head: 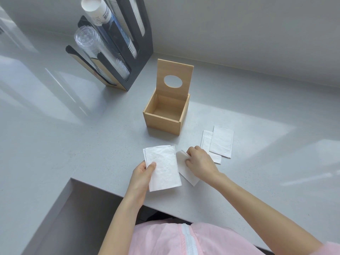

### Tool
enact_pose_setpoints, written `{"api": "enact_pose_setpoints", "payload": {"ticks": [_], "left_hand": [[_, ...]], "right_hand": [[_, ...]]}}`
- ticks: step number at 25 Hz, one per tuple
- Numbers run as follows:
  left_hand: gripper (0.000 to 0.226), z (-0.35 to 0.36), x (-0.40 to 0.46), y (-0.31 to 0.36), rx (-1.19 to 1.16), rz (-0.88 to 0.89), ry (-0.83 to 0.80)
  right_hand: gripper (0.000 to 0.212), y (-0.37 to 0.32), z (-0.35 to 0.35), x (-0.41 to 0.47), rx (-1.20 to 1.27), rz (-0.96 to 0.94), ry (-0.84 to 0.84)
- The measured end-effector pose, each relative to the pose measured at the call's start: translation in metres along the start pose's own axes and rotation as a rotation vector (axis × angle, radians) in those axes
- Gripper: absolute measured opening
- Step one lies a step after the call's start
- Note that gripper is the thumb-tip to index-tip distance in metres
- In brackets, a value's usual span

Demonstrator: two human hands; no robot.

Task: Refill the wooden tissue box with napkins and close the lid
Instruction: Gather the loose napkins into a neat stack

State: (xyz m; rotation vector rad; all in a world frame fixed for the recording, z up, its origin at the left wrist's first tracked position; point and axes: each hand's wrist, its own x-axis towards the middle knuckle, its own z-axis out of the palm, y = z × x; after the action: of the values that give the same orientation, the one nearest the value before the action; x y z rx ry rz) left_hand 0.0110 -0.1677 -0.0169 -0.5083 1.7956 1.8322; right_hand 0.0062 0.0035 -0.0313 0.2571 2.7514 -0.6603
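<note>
The wooden tissue box (161, 122) stands on the grey counter, and nothing lies inside it. Its lid (174, 70), with an oval hole, stands upright at the back. My left hand (140, 173) holds a small stack of white folded napkins (162, 170) just above the counter, in front of the box. My right hand (200, 161) pinches another folded napkin (185, 172) that lies on the counter beside the stack. More folded napkins (221, 141) lie flat to the right of my right hand.
A dark cup dispenser (136, 56) with paper and clear plastic cups stands at the back left of the box. The counter's front edge (103, 188) steps inward at the lower left. A pale wall runs behind the box.
</note>
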Motion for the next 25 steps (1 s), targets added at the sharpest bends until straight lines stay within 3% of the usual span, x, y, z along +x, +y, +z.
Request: {"api": "enact_pose_setpoints", "payload": {"ticks": [1, 8, 12, 17, 25], "left_hand": [[0.022, 0.0, 0.0, 0.0, 0.002, 0.0, 0.001], [0.023, 0.004, 0.0, 0.001, -0.01, -0.013, -0.041], [0.026, 0.012, 0.003, 0.003, -0.052, -0.027, -0.128], [0.03, 0.017, 0.003, 0.003, -0.086, -0.007, -0.208], [0.018, 0.023, 0.001, 0.004, -0.042, 0.012, -0.209]], "right_hand": [[0.006, 0.002, -0.005, -0.002, 0.08, 0.018, 0.001], [0.013, 0.006, -0.053, -0.028, 0.531, 0.043, 0.087], [0.016, -0.006, -0.056, -0.03, 0.986, 0.057, -0.11], [0.018, -0.008, -0.022, -0.022, 0.772, 0.099, -0.124], [0.013, -0.004, -0.017, -0.02, 0.747, 0.103, -0.06]]}}
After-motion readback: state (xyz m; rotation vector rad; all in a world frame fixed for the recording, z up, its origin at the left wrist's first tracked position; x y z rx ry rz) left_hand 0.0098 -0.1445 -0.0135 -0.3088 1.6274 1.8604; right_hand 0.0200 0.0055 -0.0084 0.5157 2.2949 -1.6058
